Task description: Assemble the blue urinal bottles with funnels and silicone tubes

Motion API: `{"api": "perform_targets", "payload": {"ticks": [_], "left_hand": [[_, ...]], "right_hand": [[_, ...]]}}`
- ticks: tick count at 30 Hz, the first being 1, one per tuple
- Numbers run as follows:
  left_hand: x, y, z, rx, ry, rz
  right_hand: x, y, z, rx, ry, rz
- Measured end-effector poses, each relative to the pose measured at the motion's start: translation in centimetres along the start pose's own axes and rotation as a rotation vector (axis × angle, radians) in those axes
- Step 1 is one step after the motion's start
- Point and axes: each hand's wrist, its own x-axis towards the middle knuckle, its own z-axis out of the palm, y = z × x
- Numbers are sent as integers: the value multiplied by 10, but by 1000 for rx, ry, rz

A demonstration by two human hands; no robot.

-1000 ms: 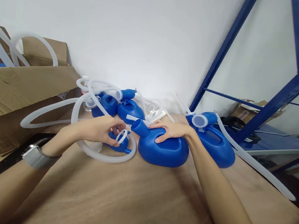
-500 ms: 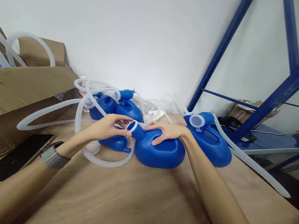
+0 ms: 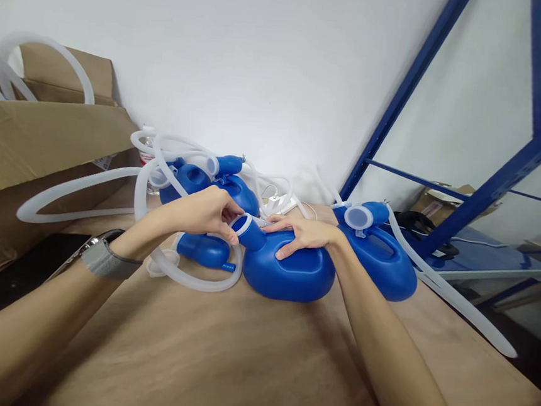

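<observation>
Main blue btl (image 3: 287, 279) stands upright on wooden tbl (image 3: 238, 358), ctr, between the hands, its neck angled up & to the L. White ring (image 3: 241, 225) sits at the neck's mouth. L hand (image 3: 224, 219): partly closed, thumb & fingers pinching the ring at the rim. R hand (image 3: 303, 234): spread over btl top, thumb by the grip hollow, fingers on far side nr neck base, grasping it steady.

Counts, going outward: 1 loose blue bulb pc (image 3: 204, 251) w/ narrow spout, lying just L of main btl; 1 white cap (image 3: 163, 263) beside it; pale hose (image 3: 197, 282) curving round in front of the bulb. Other blue btls: 2 behind, to the L ( (image 3: 191, 180) the farther-L one), & 1 on the R (image 3: 378, 266) w/ a capped neck pc; more blue shows behind that one, can't tell what. Also 1 power strip (image 3: 288, 208) at back, 1 clear plastic btl (image 3: 146, 145) far L, 1 open carton (image 3: 44, 139) w/ hoses sticking out, 1 flat black device (image 3: 17, 279), partly behind L forearm. 1 blue rack (image 3: 402, 101), R.
</observation>
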Motion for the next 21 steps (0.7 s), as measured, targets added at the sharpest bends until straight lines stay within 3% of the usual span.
{"api": "perform_targets", "payload": {"ticks": [2, 5, 9, 13, 16, 21], "left_hand": [[1, 1, -1, 71, -58, 21], [3, 6, 1, 205, -46, 8], [2, 13, 16, 365, -40, 10], [0, 9, 48, 202, 33, -44], [-1, 2, 70, 22, 170, -32], [-1, -1, 84, -96, 289, 5]], "right_hand": [[0, -1, 0, -5, 2, 26], [0, -5, 0, -10, -4, 53], [-2, -7, 0, -9, 2, 50], [-3, -7, 1, 20, 13, 48], [-2, -6, 2, 28, -3, 39], [0, -4, 2, 30, -12, 10]]}}
